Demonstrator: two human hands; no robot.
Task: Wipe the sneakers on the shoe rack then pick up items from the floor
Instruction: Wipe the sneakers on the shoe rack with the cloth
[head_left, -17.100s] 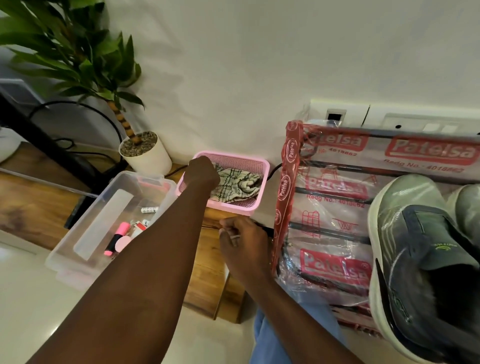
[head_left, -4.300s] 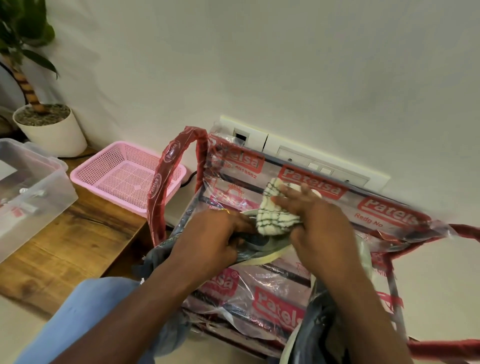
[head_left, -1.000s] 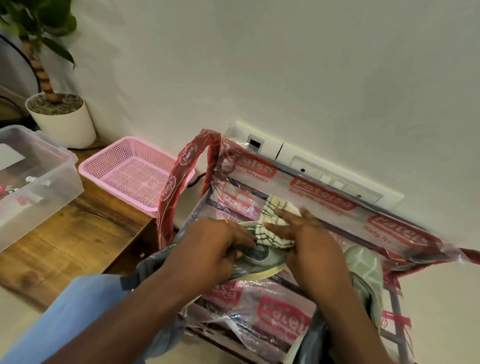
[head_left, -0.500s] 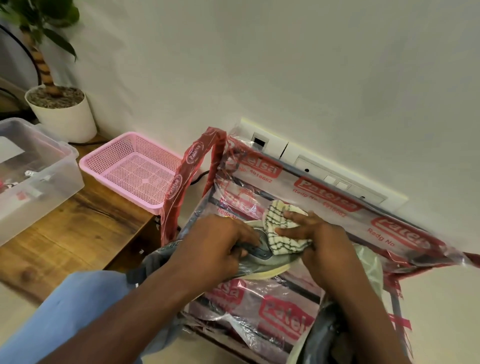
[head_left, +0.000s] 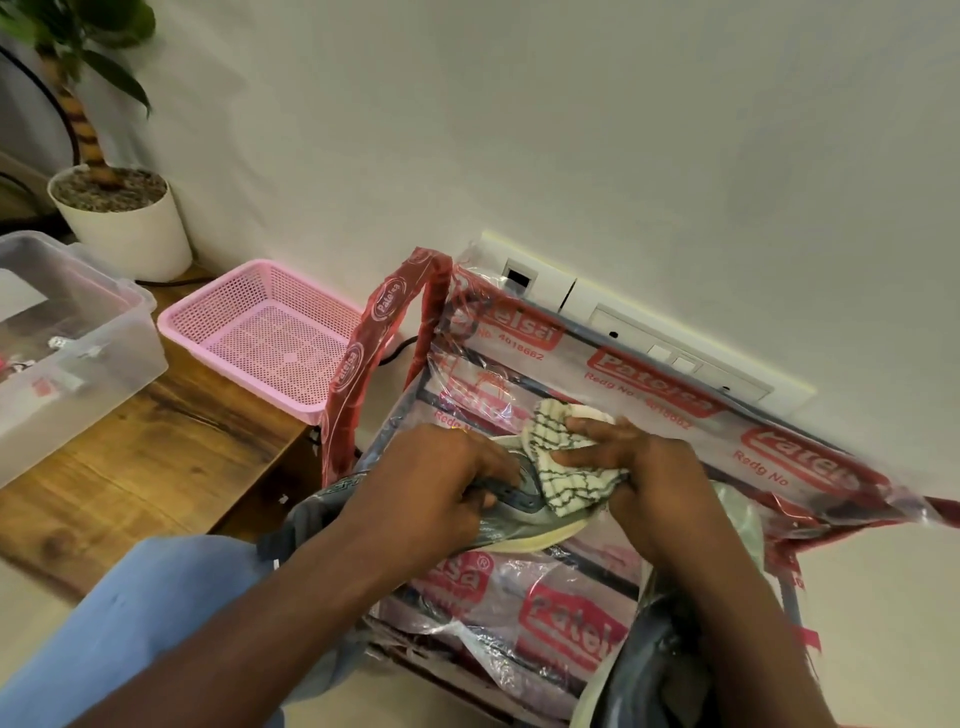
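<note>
I log: left hand (head_left: 441, 483) grips the grey sneaker (head_left: 519, 514) to steady it. Right hand (head_left: 649, 467), at its 3 o'clock, clutches the checked cloth (head_left: 566, 467) against the upper for wiping.

Glossy plastic rack wrap (head_left: 561, 618), woven cloth (head_left: 566, 483)

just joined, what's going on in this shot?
A person is wiping a sneaker on the plastic-wrapped shoe rack. The left hand grips the sneaker to steady it, while the right hand holds a checked cloth against its upper. A second sneaker sits at lower right, untouched. A pink basket stands on the wooden bench to the left of the rack. No floor items are in view.
</note>
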